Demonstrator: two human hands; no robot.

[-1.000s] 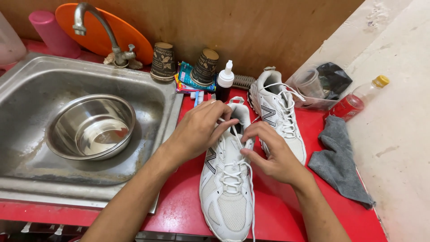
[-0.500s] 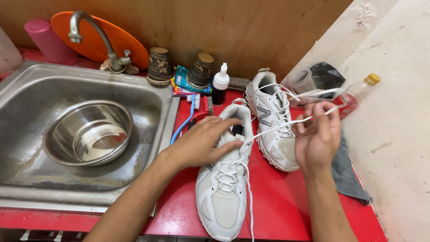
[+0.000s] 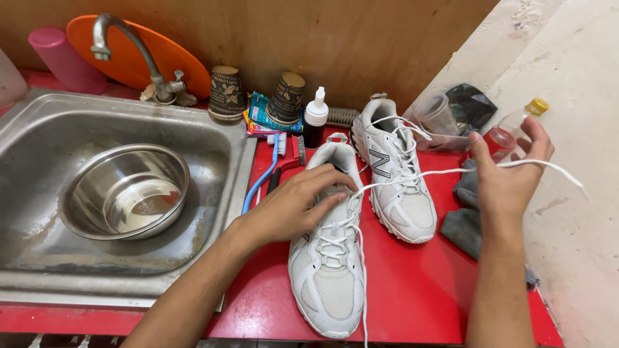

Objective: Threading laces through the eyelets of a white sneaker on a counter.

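Left hand (image 3: 296, 206) is pressing down on the near white sneaker (image 3: 327, 258), fingers spread flat over its tongue, on the red table (image 3: 412, 290). Right hand (image 3: 509, 174), out at three o'clock, is pinching the white lace (image 3: 412, 175) taut between closed fingers. Second sneaker (image 3: 393, 174) is lying just beside, at one o'clock. At twelve o'clock, a teal rectangular packet (image 3: 261, 109) is sitting between two brown patterned cups (image 3: 225, 90).

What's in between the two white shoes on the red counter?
Nothing sits there. In the head view, only bare red counter shows between the near shoe and the far shoe; the white lace stretches above it.
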